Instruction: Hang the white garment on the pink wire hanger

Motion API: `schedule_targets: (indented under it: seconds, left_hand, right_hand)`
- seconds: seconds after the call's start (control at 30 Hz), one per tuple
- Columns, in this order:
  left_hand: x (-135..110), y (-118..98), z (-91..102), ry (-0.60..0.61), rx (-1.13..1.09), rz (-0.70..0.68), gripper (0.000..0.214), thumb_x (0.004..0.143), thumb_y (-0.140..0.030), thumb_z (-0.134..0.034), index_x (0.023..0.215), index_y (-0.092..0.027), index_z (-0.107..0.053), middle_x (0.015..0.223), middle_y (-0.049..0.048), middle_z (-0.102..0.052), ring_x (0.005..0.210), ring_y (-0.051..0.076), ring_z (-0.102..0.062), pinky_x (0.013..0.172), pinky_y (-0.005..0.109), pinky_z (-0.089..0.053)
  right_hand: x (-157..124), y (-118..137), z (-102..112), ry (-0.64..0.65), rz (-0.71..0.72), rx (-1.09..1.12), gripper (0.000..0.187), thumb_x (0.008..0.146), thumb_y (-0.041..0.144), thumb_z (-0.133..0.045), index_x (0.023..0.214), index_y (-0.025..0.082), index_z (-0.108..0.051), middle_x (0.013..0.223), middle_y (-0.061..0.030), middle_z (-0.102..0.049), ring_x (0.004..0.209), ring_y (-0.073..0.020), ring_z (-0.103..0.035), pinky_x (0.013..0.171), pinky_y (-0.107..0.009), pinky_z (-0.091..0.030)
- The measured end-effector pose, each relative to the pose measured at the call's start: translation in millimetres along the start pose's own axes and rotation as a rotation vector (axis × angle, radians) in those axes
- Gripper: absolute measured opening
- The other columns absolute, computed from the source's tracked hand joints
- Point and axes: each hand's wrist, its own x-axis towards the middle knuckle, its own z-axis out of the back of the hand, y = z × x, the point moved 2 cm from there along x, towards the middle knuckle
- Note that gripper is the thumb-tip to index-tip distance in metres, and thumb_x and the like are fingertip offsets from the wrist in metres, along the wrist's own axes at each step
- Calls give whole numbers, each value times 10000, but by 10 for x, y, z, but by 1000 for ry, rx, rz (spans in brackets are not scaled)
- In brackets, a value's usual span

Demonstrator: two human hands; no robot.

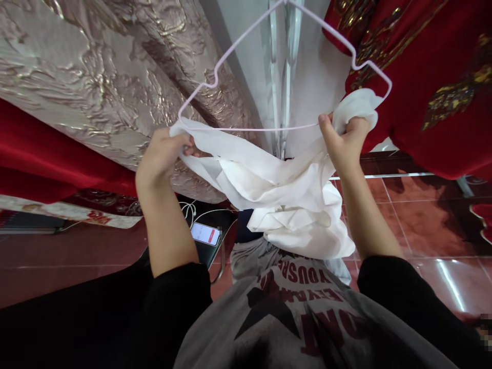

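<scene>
the white cloth [265, 177] hangs slack between the two hands, gathered in loose folds below the bar of a pale pink hanger [269, 129], with its lower part bunched just above the gray shirt [319, 307] of the wearer. the left hand [163, 156] is curled closed on an edge of the cloth at the hanger's lower left corner. the right hand [346, 143] grips a thicker bunch near the opposite corner, its thumb up against the bar; most of its fingers are hidden in the fabric (so whether they also hook the hanger, i cannot tell).

the step in hand seems to be working the cloth onto the hanger, one end at each corner, and it looks only partly done: the sloping shoulders are bare. the next move would likely call for loosening the right bunch and spreading it at that corner, while the left grip keeps its end from slipping. the red drape [415, 102] close behind the right corner could catch, so a small motion there seems wiser.
</scene>
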Motion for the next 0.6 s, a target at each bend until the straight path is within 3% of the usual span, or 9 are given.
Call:
schedule_targets:
  seconds: [0.23,0.4,0.5,0.6]
  left_hand:
    - [79,-555,-2,-6,338,-36,428,778,241,-375,591,-73,-597,424,-45,-500,519,62,-384,449,80,-229]
    - [-58,-790,22,43,380,-158,375,835,205,-385,721,-16,-666,508,-27,-564,545,68,-472,496,92,-337]
    - [-195,-879,-40,116,390,-214,253,875,147,-563,997,-3,-726,768,16,-709,703,77,-594,591,100,-450]
    - [-346,-943,-126,70,373,-309,401,805,66,-753,1154,-128,-715,969,33,-730,835,112,-618,599,123,-494]
  right_hand:
    - [-20,5,6,18,-24,3,517,850,674,-634,770,163,-645,764,-63,-636,782,-166,-635,861,-392,-553]
    - [-24,25,-6,42,-23,21,505,873,648,-621,769,155,-648,754,-61,-632,772,-156,-634,841,-369,-548]
    - [-27,26,-27,29,-36,43,506,865,638,-636,752,145,-648,732,-60,-621,749,-149,-629,801,-349,-538]
    - [-35,29,-59,27,-50,65,488,850,624,-657,738,149,-649,722,-51,-627,725,-127,-615,764,-317,-527]
